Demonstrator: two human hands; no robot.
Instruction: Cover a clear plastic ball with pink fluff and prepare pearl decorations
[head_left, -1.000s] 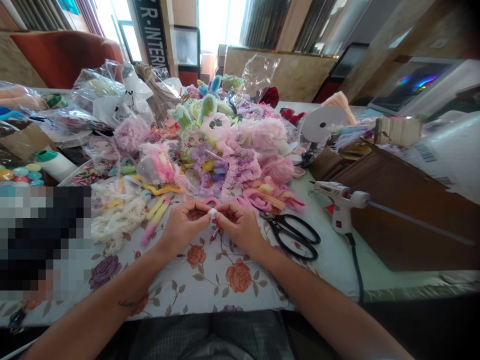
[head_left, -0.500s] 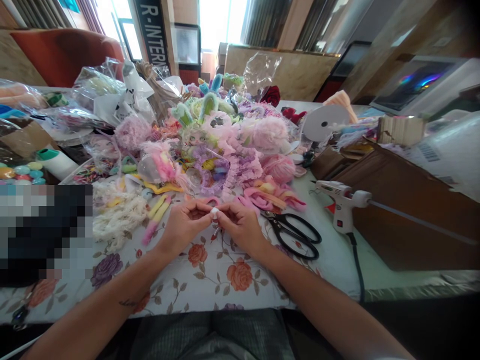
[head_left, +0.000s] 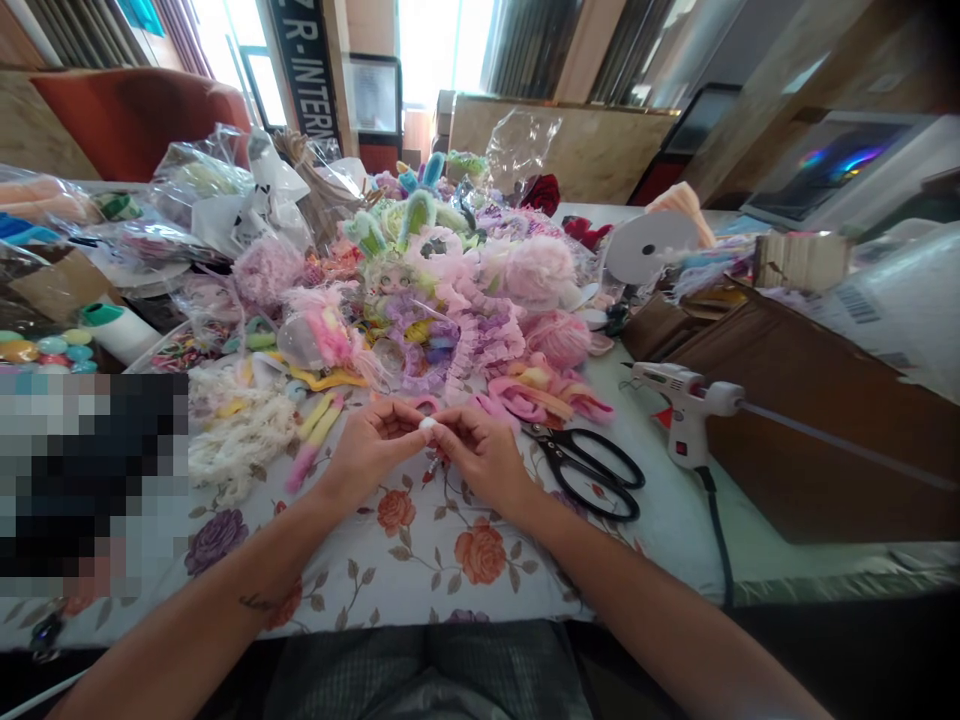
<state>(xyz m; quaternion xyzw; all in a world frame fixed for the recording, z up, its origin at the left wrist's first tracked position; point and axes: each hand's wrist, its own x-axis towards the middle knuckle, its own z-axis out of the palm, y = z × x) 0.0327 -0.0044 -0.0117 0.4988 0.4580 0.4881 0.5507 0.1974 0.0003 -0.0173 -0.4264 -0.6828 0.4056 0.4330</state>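
A small white piece (head_left: 427, 425), too small to tell its kind, is pinched between the fingertips of both hands. My left hand (head_left: 379, 437) holds it from the left with thumb and forefinger. From the other side, the thumb and forefinger of my right hand (head_left: 480, 445) press on it. Both hands are just above the flowered tablecloth (head_left: 442, 580). A small patterned bit, hard to make out, shows below the fingertips. Black-handled scissors (head_left: 592, 470) lie to the right of my right hand. Pink and yellow fabric strips (head_left: 555, 390) are behind it.
A white glue gun (head_left: 682, 400) stands at the right against a brown cardboard box (head_left: 825, 430), its cord trailing to the table edge. Cream fringed yarn (head_left: 240, 430) lies left. Behind the hands is a heap with pink ruffled trim (head_left: 491, 335), a doll (head_left: 394, 280) and a white spool (head_left: 649, 248).
My hands stay together at the same spot, with the white piece turned slightly between the fingertips. The camera view has shifted a little.
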